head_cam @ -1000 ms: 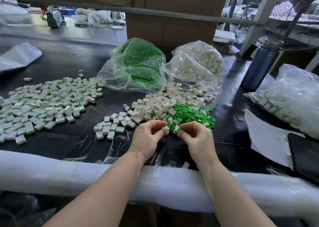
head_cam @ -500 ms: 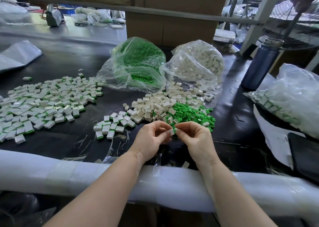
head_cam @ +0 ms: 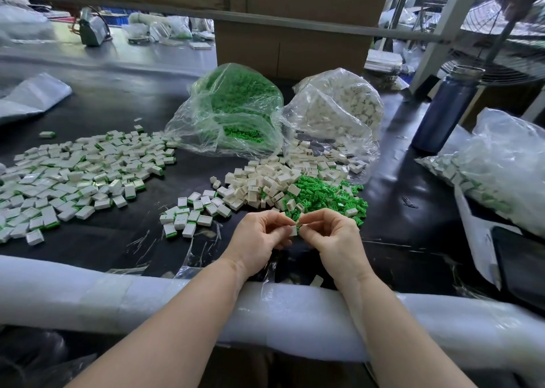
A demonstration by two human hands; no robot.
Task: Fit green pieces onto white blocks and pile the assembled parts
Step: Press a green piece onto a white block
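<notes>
Hundreds of finished parts [head_cam: 73,178], white blocks with a green edge showing, lie spread across the left of the dark worktable [head_cam: 112,113], with a smaller cluster of finished parts [head_cam: 191,213] just left of the hands. Judging by that spread, much of the work looks done, but plenty is left: a loose heap of white blocks [head_cam: 265,181] and a heap of green pieces [head_cam: 324,196] sit touching one another just beyond the hands, and behind them stand two clear bags, a bag of green pieces [head_cam: 233,107] and a bag of white blocks [head_cam: 339,107], both far from empty.

At centre, the left hand [head_cam: 259,240] curls its fingers and pinches a single white block [head_cam: 292,230] at the fingertips, while the right hand [head_cam: 333,234], fingers also curled, meets it from the other side; what it holds is too small to tell, though a fitting step seems under way. Both forearms rest on a white foam roll [head_cam: 88,293] padding the near table edge.

To the right stand a dark blue bottle [head_cam: 448,110], a further clear bag of parts [head_cam: 501,163], a sheet of paper [head_cam: 477,240] and a black tablet [head_cam: 522,264]. Cardboard boxes [head_cam: 295,48], a second bench with clutter and a wire fan guard [head_cam: 501,34] fill the workshop behind.
</notes>
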